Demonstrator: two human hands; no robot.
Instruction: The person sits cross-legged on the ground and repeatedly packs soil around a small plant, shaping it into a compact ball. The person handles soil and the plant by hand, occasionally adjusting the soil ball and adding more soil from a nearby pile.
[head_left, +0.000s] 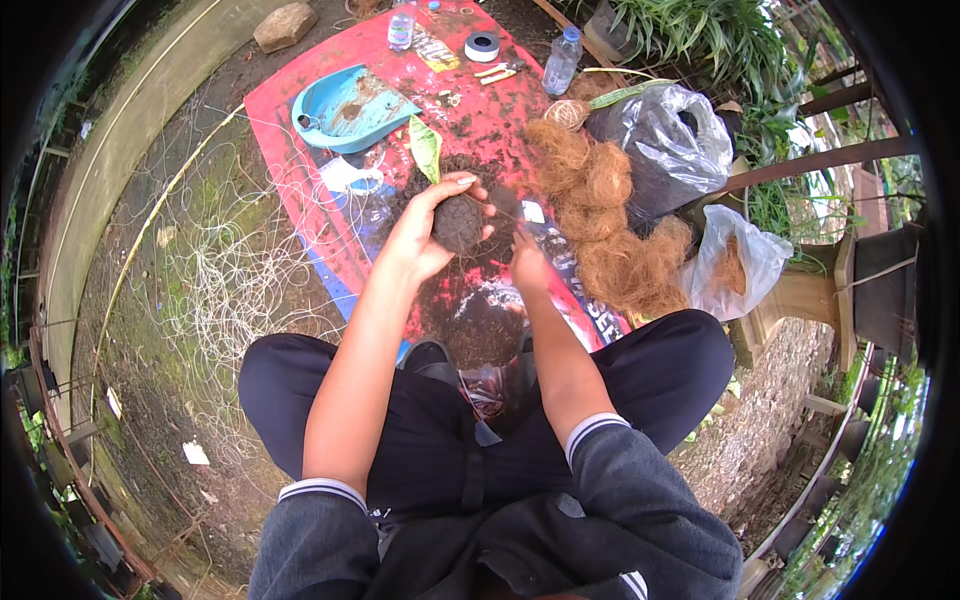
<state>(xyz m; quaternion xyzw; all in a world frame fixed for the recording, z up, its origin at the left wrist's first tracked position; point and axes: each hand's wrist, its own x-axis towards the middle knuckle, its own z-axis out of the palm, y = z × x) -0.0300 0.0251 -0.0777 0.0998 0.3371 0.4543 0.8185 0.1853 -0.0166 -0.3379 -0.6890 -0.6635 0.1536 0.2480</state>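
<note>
My left hand is curled around a round ball of dark soil, holding it above the red sheet. A variegated green leaf stands up just beyond the hand, seemingly from the ball; its base is hidden by my fingers. To the right of the ball is my right hand, its fingers bent. Just beyond those fingers is a blurred dark shape; whether the hand grips it, I cannot tell. Loose soil is spread on the printed red sheet below both hands.
Brown coconut fibre lies at the right, beside a twine ball and plastic bags. A blue dustpan-like tray, tape roll, yellow-handled pruning shears and bottles are farther off. Tangled string covers ground at left.
</note>
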